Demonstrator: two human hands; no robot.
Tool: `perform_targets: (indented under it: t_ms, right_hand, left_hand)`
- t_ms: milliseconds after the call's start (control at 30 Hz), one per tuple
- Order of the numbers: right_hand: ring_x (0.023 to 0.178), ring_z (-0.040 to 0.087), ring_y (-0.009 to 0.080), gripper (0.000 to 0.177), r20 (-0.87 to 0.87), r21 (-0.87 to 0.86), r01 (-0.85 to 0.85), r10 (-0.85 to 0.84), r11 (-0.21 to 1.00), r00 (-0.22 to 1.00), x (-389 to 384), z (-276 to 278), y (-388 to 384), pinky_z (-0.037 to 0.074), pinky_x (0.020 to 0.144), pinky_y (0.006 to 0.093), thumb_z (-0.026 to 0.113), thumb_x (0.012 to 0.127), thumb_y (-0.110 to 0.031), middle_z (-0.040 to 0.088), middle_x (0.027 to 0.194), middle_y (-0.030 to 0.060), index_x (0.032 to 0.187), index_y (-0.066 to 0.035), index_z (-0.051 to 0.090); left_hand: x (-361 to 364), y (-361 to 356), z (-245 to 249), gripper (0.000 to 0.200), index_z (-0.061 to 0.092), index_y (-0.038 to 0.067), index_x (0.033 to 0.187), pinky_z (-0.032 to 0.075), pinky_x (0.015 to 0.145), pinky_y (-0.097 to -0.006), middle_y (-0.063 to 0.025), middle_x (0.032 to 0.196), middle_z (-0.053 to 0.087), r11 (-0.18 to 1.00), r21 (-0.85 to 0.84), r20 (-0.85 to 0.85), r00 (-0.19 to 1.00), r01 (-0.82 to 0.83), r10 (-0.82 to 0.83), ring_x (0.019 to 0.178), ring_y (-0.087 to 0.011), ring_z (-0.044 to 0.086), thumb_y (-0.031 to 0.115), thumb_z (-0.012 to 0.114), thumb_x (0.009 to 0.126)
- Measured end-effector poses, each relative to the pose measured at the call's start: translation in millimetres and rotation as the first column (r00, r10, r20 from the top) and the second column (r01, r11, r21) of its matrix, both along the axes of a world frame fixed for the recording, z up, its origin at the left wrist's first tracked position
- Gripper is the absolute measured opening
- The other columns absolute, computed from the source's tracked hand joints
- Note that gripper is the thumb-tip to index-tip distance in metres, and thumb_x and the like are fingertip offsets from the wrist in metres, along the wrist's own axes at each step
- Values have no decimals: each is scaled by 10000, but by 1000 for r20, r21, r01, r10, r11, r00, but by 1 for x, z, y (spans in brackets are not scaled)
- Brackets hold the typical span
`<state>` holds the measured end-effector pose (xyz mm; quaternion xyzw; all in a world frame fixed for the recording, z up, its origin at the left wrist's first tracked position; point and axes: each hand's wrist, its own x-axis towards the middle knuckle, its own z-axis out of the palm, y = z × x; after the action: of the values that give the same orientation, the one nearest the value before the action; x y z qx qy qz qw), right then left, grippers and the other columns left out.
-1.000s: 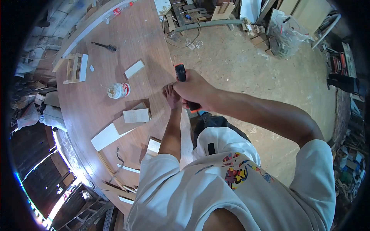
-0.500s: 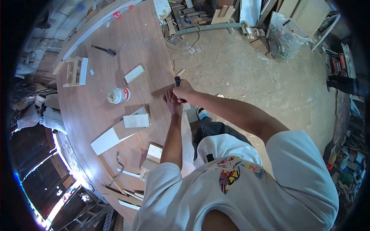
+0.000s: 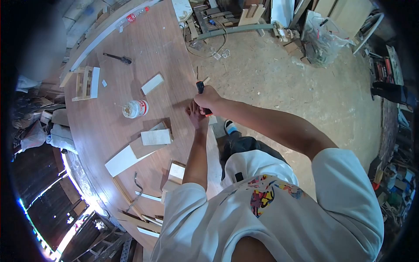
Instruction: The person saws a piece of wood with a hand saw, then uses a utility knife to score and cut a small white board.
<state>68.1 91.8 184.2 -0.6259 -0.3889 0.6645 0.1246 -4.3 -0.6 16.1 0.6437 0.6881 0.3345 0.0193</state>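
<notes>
Floor: bare concrete [image 3: 270, 83] on the person's right, strewn with small scraps.
Worktable: wood-grain tabletop [image 3: 148, 43] on the left, its long edge running just under the hands.
Boards: white-faced board [image 3: 122, 160] lying toward the person on the tabletop, a white-faced block [image 3: 156, 137] resting against its upper end.
Right hand: fist [image 3: 207, 99] wrapped around the grip of a tool, at the table edge.
Left hand: palm down [image 3: 194, 114] on the table edge, fingers forward — whether it pinches or only presses something, I cannot tell.
Tool: black-and-orange handle [image 3: 200, 87] inside the right fist, just to the right of the left fingers; its long axis runs fore and aft, roughly along the table edge. No blade or working end shows clearly.
Change: against a second ago, the handle looks smaller and sits closer to the left hand, which is nearly unmoved; the right elbow is drawn in.
Jar: red-labelled, open-topped [image 3: 136, 108], left of both hands and well apart.
Wood pieces: one pale end [image 3: 206, 81] past the handle's far tip, another [image 3: 212, 120] beside the left wrist, nearer that hand — one piece or two, unclear.
</notes>
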Motion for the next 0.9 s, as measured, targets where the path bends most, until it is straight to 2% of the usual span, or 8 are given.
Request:
perform_targets:
  t_ms: [133, 200, 233, 300, 367, 433, 633, 900]
  right_hand:
    - [443, 540, 186, 81, -216, -159, 68, -102, 985, 971, 20, 60, -4, 391, 356, 331, 490, 753, 13, 554, 603, 152, 704, 63, 531]
    - [434, 512, 191, 85, -271, -151, 83, -122, 985, 955, 29, 92, -14, 387, 356, 341, 490, 756, 8, 507, 564, 122, 681, 49, 493]
    - [434, 512, 191, 85, -270, -149, 84, -122, 985, 955, 32, 108, -19, 387, 356, 341, 490, 756, 8, 507, 564, 122, 681, 49, 493]
    - [449, 450, 158, 60, -287, -113, 13, -45, 994, 957, 38, 134, -29, 389, 389, 324, 432, 800, 9, 435, 563, 74, 758, -33, 428]
    - [447, 445, 155, 50, -307, -113, 6, -41, 994, 951, 44, 150, -38, 389, 391, 323, 436, 797, 6, 433, 568, 69, 769, -34, 422]
    - [445, 440, 153, 46, -326, -112, -2, -35, 994, 945, 46, 152, -40, 388, 393, 321, 439, 794, 3, 431, 574, 64, 781, -34, 416]
    - [410, 450, 160, 35, -167, 22, 6, -2, 1000, 986, 31, 53, -39, 368, 365, 316, 448, 788, -14, 427, 556, 62, 789, -39, 424]
    - [393, 453, 174, 69, -78, -104, 84, -92, 991, 993, 5, -60, -10, 369, 329, 339, 412, 774, 30, 441, 544, 78, 754, -33, 432]
  left_hand:
    - [-2, 0, -13, 378, 556, 108, 1043, 298, 904, -423, -54, 1006, 525, 997, -78, 114, 993, 26, -17, 1046, -229, 486, 263, 628, 705]
    - [-4, -2, -44, 352, 548, 115, 1031, 298, 909, -425, -54, 999, 521, 998, -57, 593, 804, -8, 40, 1048, -225, 484, 287, 597, 728]
    - [-2, 0, -29, 352, 548, 115, 1031, 298, 909, -425, -54, 999, 521, 998, -55, 594, 803, -7, 39, 1048, -225, 484, 287, 597, 728]
    - [-1, 2, -2, 355, 546, 125, 1057, 300, 906, -423, -49, 1004, 522, 987, -160, 60, 998, -15, 25, 1060, -224, 478, 306, 560, 753]
    - [-4, 0, -17, 362, 544, 132, 1087, 303, 905, -414, -42, 1035, 531, 984, -174, 54, 997, -41, 51, 1074, -217, 472, 306, 542, 770]
    - [-2, -1, -9, 359, 562, 141, 1088, 308, 904, -405, -32, 1062, 543, 990, -132, -292, 956, -41, 1, 1086, -217, 467, 296, 554, 765]
    - [3, 3, 14, 303, 604, 143, 1016, 305, 905, -410, -56, 1046, 551, 988, -153, 72, 997, -27, 39, 1066, -229, 477, 271, 589, 742]
    - [1, 2, 5, 369, 574, 127, 1079, 314, 876, -394, -43, 1026, 546, 994, -107, 32, 999, -5, 9, 1021, -215, 503, 235, 608, 729]
